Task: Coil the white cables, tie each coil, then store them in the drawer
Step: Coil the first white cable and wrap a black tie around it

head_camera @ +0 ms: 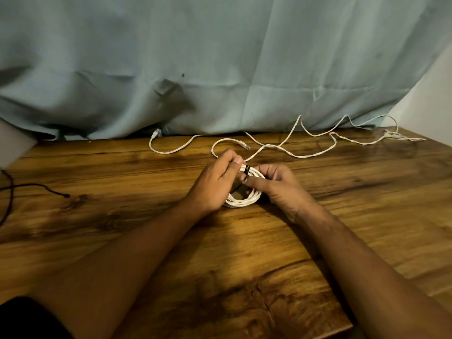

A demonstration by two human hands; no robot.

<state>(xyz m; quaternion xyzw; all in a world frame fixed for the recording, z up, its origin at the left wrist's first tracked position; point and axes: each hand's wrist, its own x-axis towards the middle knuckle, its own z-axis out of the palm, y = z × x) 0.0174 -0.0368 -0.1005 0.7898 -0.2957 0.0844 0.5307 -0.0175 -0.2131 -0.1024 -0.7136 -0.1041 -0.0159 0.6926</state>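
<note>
Head view gives me the coil (241, 203) of white cable caught between both hands, its lower arc resting on the surface (342, 216). My left hand (215, 184) pinches the top of the coil with curled fingers, just beside the black tie (247, 169) that bands the turns. My right hand (277, 185) curls round the opposite side of the coil, one fingertip pushed in toward the tie.

I judge the cable light, limp yet springy. The turns will want to fan out if the tie sits loose, so the place to hold is across all the turns right at the tie, never by a single strand. The jacket looks smooth, probably slippery.

Beyond both hands, apart from the coil, a loose white cable (299, 157) straggles over the surface, not yet coiled. I can see no drawer from here.
</note>
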